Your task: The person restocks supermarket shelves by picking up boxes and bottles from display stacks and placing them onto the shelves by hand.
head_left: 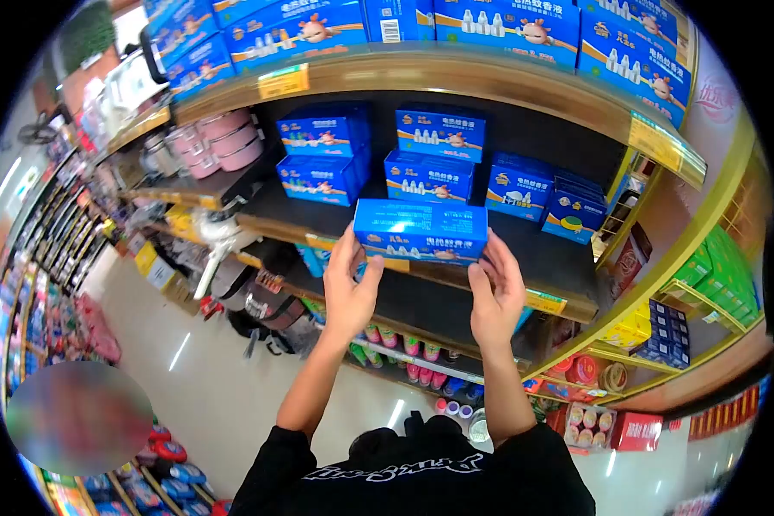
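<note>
The left hand (353, 284) and right hand (499, 292) grip a blue box (420, 230) between them, one at each end, with both thumbs toward its near side. The box sits level in front of a dark shelf (318, 219); whether it touches the shelf's edge is hard to tell. Just beyond the grip stand stacked boxes (430, 176) of similar blue. To the right of the right hand is a price tag (545, 302); below the grip are pink bottles (411, 345).
</note>
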Demonstrator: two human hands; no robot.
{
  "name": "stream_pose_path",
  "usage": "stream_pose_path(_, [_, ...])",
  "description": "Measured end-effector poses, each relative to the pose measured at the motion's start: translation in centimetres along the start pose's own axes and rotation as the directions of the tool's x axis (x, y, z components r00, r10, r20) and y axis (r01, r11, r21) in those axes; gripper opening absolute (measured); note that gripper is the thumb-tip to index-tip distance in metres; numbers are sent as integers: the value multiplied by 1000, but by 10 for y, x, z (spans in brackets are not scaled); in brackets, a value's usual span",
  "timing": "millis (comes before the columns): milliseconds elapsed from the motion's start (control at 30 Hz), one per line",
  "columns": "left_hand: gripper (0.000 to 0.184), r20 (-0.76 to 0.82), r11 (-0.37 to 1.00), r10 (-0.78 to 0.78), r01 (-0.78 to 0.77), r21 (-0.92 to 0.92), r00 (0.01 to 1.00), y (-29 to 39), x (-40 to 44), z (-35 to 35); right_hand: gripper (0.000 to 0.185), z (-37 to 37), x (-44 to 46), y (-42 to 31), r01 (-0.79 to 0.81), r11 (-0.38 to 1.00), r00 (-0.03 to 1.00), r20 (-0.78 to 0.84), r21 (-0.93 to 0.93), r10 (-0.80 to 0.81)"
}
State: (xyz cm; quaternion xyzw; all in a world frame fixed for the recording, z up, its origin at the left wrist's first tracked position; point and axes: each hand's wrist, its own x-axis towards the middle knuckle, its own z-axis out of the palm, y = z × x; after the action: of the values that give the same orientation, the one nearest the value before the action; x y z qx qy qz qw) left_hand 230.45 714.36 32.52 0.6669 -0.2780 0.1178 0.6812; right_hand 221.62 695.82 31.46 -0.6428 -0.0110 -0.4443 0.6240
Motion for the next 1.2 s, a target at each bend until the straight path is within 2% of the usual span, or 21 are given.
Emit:
stream_pose_path(133, [61,42,999,16,-18,48,999,-53,64,-4,53,31,41,37,-70,997,997,-44,-44,69])
stream_pose_path(200, [61,123,999,-18,14,33,992,-73,89,-5,55,45,54,54,-111,993,991,-84,-39,107])
stream_pose_path(333, [68,279,994,-10,-21,108,960,-114,124,-7,54,71,76,71,-149,965,978,-179,-217,111])
stream_pose_path(433, [76,387,991,-11,-42,128,922,-121,140,-9,54,94,81,59,-221,967,950,-252,-129,184])
stream_pose_path(533, [83,405,998,-46,20,67,913,-131,145,-10,54,95,84,86,-170,953,947,-308,-252,87])
stream_pose_path(633, [82,403,999,-13,-2,35,915,-123,143,-14,54,103,83,83,-173,963,949,-295,-206,107])
stream_pose_path(667, [83,377,999,-40,24,48,925,-131,139,-11,59,96,80,88,-170,965,952,-286,-199,109])
stream_pose_path(767, [81,206,967,208,-233,107,956,-112,116,-9,66,88,59,74,-201,815,939,-345,-544,2])
stream_pose_path(800, [77,188,978,209,-202,-56,960,-100,104,-7,69,80,46,66,-181,825,938,-346,-535,-19])
stream_pose_path(867, [56,244,945,253,-186,-267,936,-70,68,-1,66,65,8,45,-171,866,926,-377,-470,-22])
stream_pose_path(900, [44,293,910,270,-143,-390,917,-57,47,5,65,53,-16,34,-170,878,925,-379,-447,-13])
stream_pose_path(933, [31,415,894,351,-168,-415,840,-50,27,11,61,39,-43,26,-172,901,924,-382,-399,7])
stream_pose_path(967, [18,521,874,426,-188,-448,739,-42,7,18,59,23,-72,17,-246,918,902,-420,-310,99])
stream_pose_path(1000, [6,599,871,403,-90,-482,692,-25,-18,32,58,3,-106,15,-248,944,895,-425,-218,137])
stream_pose_path(1033, [8,705,882,368,11,-470,606,-17,-45,46,57,-19,-141,15,-246,961,890,-423,-127,172])
stream_pose_path(1100, [9,786,872,366,112,-477,498,1,-98,77,54,-56,-207,-2,-421,903,779,-543,-80,315])
stream_pose_path(1200, [16,862,875,359,191,-445,358,8,-184,124,51,-110,-316,-26,-506,854,656,-696,-120,290])
